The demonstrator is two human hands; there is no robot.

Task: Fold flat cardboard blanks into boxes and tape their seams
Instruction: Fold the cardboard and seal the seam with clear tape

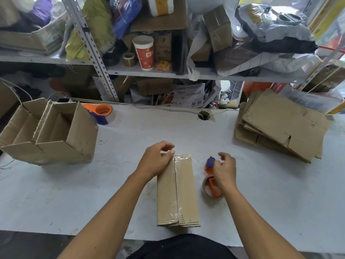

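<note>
Box (pixel 177 189) under left hand (pixel 155 161); right hand (pixel 225 168) beside.

Little can be read; on the red paper cup (pixel 143 53), standing on the shelf (pixel 168 72), a yellow patch bears what looks like a "W", the rest of the mark too small to make out; just right of the cup, a brown cardboard piece (pixel 164 48) carries dark handwritten characters, too blurred to read; below the shelf and right of the cup, a printed leaflet (pixel 188 95) shows blue and red headings and what appears to be a square code, none of it legible; far right of the cup, a white sheet (pixel 308 102) behind the stack of flat blanks (pixel 280 124) has large pale blue letters, unreadable.
</note>
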